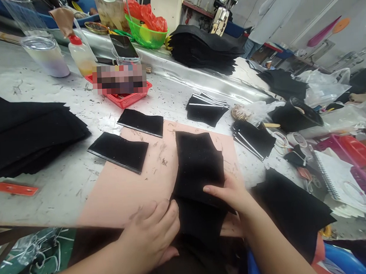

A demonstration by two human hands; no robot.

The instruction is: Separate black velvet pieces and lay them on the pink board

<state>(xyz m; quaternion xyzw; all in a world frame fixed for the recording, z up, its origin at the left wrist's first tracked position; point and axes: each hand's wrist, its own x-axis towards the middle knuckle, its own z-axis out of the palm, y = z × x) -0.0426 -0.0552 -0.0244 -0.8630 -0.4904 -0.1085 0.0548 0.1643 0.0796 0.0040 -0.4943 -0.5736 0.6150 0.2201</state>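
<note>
The black fabric (199, 164) lies on the pink sheet (125, 196) at the near side of the bench (64, 202), its lower part reaching over the bench edge toward the person. The right hand (232, 191) has its grip closed on the fabric's right side, pinching it between a thumb laid on top and fingers hidden underneath. The left hand (155, 231) is at the fabric's left edge, fingers curled close together; whether its grip pinches the cloth I cannot tell. To the left of the fabric lie two black panels (118, 152), each with a pale strip along one edge. Beyond them stands a red basket (129, 99), its contents blurred by pixelation. Just behind it, a phone (124, 46) rests on a clear dish (140, 56). Farther left are a squeeze bottle (81, 56) with a red cap and yellowish liquid low inside, and a lidded tumbler (47, 58), white shading to lilac, whose contents do not show. Along the back, a green basket (146, 36) holds a crumpled red plastic bag (147, 17) and something yellow; near it, a clear tub (112, 13) has brownish contents, and a shallow round tin (96, 27) holds small dark bits. On the right, a black round-mouthed container (297, 116) is too dark inside to read, and a magenta bin (332, 146) stands beside a red tray (356, 149).
</note>
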